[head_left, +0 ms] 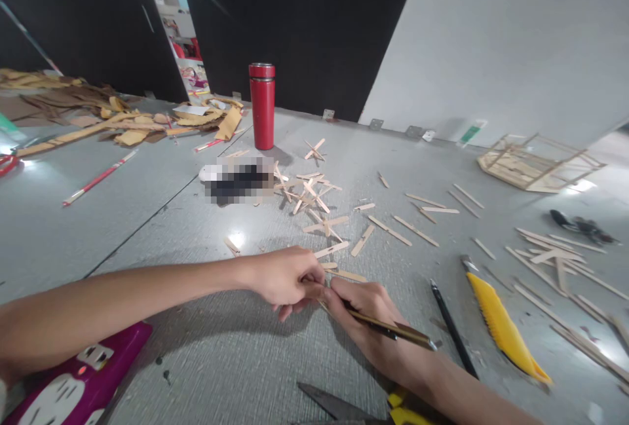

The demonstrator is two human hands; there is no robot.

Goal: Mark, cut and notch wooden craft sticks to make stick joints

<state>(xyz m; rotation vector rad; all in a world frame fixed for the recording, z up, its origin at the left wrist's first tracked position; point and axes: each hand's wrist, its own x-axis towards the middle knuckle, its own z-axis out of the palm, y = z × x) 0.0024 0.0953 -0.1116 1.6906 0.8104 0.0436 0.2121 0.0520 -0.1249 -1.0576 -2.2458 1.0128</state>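
My left hand point(285, 277) is closed, pinching a thin wooden stick on the grey table point(206, 346). My right hand point(366, 317) is closed round a slim gold-and-black craft knife point(393, 328), its tip at the stick between my hands. Loose flat wooden sticks point(339, 249) lie just beyond my fingers, and a scattered pile of stick pieces point(307, 192) lies farther back.
A red flask point(262, 105) stands at the back. A yellow cutter point(501, 323) and a black pen point(452, 328) lie to the right, scissors point(344, 406) near me. A purple power strip point(78, 379) is bottom left. A stick frame model point(535, 162) sits far right; cardboard scraps point(98, 117) far left.
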